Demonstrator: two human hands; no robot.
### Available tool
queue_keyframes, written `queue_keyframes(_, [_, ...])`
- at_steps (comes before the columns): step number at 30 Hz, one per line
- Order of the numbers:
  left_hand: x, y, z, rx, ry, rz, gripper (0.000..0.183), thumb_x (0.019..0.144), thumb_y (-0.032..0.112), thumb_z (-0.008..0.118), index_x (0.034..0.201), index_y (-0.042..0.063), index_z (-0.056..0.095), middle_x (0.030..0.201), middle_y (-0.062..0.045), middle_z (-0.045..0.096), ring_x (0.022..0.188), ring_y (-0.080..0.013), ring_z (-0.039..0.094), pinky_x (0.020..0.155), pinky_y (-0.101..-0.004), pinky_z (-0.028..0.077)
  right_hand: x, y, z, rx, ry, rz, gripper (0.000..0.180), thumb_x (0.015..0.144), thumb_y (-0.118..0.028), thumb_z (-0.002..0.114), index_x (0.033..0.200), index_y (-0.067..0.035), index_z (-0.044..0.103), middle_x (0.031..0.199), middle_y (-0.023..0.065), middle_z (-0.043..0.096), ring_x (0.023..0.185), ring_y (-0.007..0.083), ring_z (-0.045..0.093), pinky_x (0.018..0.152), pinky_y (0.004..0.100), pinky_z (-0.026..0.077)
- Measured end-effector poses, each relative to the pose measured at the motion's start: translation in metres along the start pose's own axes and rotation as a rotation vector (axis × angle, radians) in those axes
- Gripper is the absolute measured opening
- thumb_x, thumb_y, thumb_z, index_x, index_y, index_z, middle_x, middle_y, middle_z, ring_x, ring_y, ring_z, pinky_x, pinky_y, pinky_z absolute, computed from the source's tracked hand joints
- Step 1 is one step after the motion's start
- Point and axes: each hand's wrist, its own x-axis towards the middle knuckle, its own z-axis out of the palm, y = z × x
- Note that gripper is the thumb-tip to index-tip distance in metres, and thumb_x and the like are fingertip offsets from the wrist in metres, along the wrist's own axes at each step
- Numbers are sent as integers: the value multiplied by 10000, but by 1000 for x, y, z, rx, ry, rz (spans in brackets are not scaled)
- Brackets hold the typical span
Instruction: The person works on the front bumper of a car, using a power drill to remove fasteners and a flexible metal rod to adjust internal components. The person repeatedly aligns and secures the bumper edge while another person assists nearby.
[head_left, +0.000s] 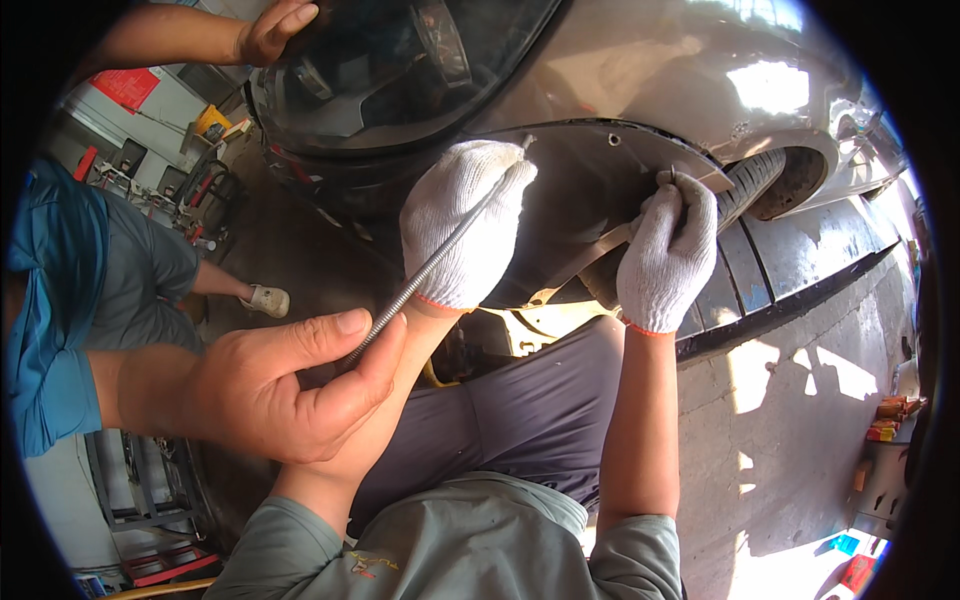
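Observation:
My left hand (461, 221), in a white knit glove, pinches the upper end of a flexible coiled-metal tool (439, 259) beside the dark underside panel (566, 202) of a car. Lower on that shaft, a co-worker's bare hand (292, 382) grips it, crossing in front of my left forearm. To the right, my gloved right hand (667, 259) holds a small thin dark piece (673, 172) between thumb and finger; its kind is too small to tell. A round hole (614, 139) shows in the panel between my hands.
Above is the car's beige bodywork (645, 67), with a tyre (752, 184) to the right. Another bare hand (277, 30) is by the dark glossy car part (375, 82). A co-worker in blue (56, 300) stands at left. Red boxes (892, 416) sit at far right.

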Motion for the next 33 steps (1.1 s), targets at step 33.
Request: queue_keyframes(33, [-2,-14,3,211,12,276,279,987,-43,698,1263,-52,741,1217,-101,761,1109,-157,725,988,-277,582,1,2,-1,-88,5,-52,108,1068,-1,623,1115,34,714,950,138,751,785,186,692,784,316,579])
